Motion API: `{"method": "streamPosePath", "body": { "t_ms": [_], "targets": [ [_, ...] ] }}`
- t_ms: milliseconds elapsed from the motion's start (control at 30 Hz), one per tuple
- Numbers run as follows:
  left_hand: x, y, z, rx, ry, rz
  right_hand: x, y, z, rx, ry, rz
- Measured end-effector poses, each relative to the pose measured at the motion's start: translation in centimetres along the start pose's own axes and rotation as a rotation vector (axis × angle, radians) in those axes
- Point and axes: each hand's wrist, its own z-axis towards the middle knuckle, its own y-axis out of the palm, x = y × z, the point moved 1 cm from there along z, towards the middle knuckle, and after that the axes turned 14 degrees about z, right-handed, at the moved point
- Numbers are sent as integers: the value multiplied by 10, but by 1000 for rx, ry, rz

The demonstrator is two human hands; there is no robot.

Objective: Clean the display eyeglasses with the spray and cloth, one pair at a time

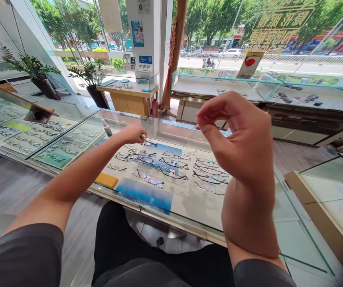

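Observation:
My left hand [132, 134] reaches out over the glass top of a display case [159, 217], its fingers closed on a small silver-tipped object [143, 136]. Several pairs of eyeglasses [174, 160] lie in rows inside the case, under the glass. My right hand [234, 133] is raised above the far side of the case, with thumb and index finger curled close together. Anything between those fingertips is too small to make out. A small spray bottle [107, 128] stands near my left hand.
A second glass case [24, 131] with eyeglasses adjoins on the left, and another [225, 83] stands ahead. A red fire extinguisher [155, 107] and potted plants [90, 75] stand by the shop windows. Glass shelving [330, 199] sits at the lower right.

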Motion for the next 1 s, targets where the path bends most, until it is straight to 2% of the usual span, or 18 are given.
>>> {"method": "streamPosePath", "body": {
  "t_ms": [233,433,533,633,800,900,1000],
  "targets": [
    [6,24,10,-19,-6,-16,-2,-1,0,-25,15,34],
    [4,32,6,6,-65,-123,-3,2,0,-42,47,110],
    [-3,34,-16,70,-136,-236,-2,7,0,-65,53,114],
    [-13,44,-51,145,-240,-397,-1,11,-2,-72,47,101],
    [-29,82,-101,265,-516,-716,-9,12,-7,-12,-9,44],
    [-33,104,-119,339,-665,-850,-22,16,-12,3,-47,8],
    [-37,118,-132,384,-735,-887,-35,23,-19,-6,-60,-4]
  ]
}}
